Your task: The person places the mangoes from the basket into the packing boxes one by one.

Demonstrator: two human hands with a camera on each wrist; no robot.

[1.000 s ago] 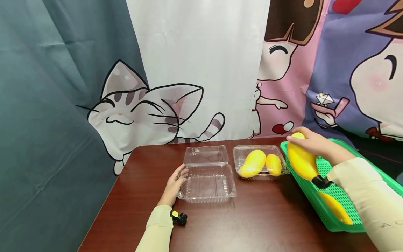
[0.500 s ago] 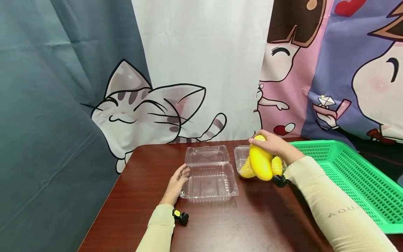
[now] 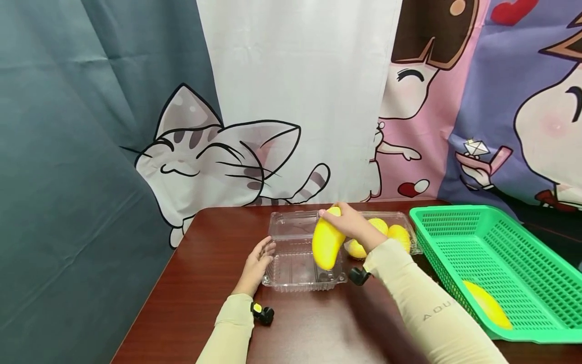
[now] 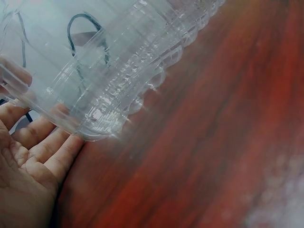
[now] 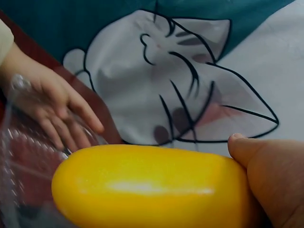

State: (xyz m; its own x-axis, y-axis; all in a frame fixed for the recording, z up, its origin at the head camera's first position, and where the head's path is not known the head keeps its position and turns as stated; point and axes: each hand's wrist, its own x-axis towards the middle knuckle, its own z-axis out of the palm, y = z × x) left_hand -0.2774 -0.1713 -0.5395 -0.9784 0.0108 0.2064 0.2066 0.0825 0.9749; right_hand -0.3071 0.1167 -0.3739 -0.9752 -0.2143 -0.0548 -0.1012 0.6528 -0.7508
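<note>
My right hand (image 3: 347, 222) grips a yellow mango (image 3: 326, 245) by its upper end, and the fruit hangs over the right part of an open clear plastic clamshell box (image 3: 291, 268). In the right wrist view the mango (image 5: 152, 185) fills the lower middle, with the thumb along its end. At the box's left side rests my left hand (image 3: 252, 265), its fingers extended against the wall. The left wrist view shows those fingers (image 4: 52, 142) beside and under the clear rim. The box's lid (image 3: 293, 222) lies folded back behind it.
Right of the open box stands a second clear box (image 3: 411, 242) with yellow mangoes (image 3: 399, 236), partly hidden by my right arm. A green plastic basket (image 3: 450, 278) at the right holds another mango (image 3: 488, 305). A printed curtain (image 3: 291, 101) hangs behind the brown table (image 3: 191, 303).
My right hand has carried the mango left from above the green basket, past the second box, to over the open box. My left hand has stayed at the box's left side.
</note>
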